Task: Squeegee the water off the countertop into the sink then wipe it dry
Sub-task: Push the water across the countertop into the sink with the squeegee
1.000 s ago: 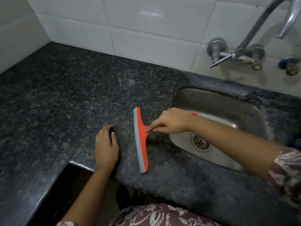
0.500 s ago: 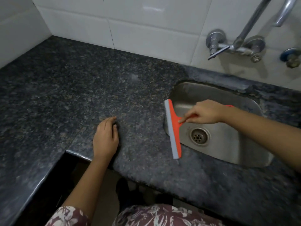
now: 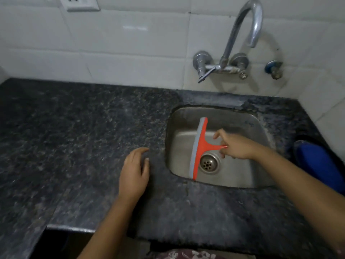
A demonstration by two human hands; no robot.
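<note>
An orange squeegee point(image 3: 202, 144) with a grey rubber blade hangs over the steel sink point(image 3: 242, 176), its blade running front to back just left of the drain point(image 3: 209, 163). My right hand point(image 3: 237, 145) pinches the end of its handle, with the index finger raised. My left hand point(image 3: 134, 172) rests flat on the dark speckled granite countertop point(image 3: 74, 139), just left of the sink's edge.
A curved chrome tap point(image 3: 240, 32) with a lever valve is fixed to the white tiled wall behind the sink. A blue object point(image 3: 317, 163) lies on the counter to the right of the sink. A wall socket point(image 3: 82, 3) sits top left. The counter's front edge steps back at lower left.
My right hand has carried the squeegee rightwards, from the countertop across the sink's left rim to above the basin. My left hand has stayed put on the counter.
</note>
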